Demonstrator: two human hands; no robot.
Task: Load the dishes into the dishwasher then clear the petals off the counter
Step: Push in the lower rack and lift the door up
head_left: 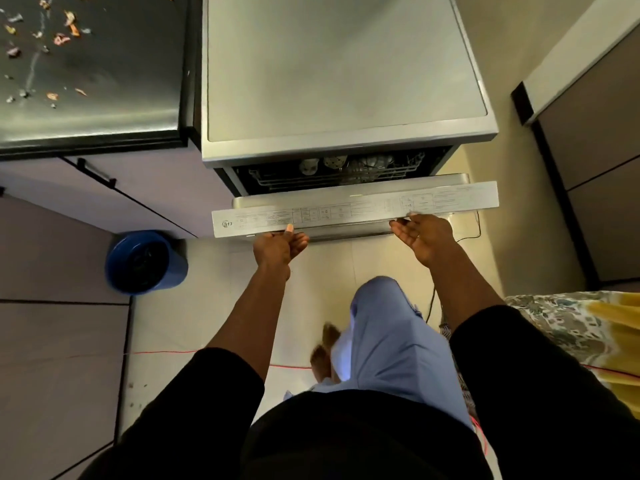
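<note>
As left hand [280,245] and right hand [424,235] touch it, door [353,209] (crosswise) tilts outward.

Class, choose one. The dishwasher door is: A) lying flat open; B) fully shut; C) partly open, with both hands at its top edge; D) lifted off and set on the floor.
C: the dishwasher door stands ajar, racks showing in the gap, with the left hand and the right hand at its top edge.

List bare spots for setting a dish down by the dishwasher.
Dishwasher top: all bare. Counter: bare along its right side next to the dishwasher; petals crowd its left. Door only ajar; racks hold dishes.
</note>
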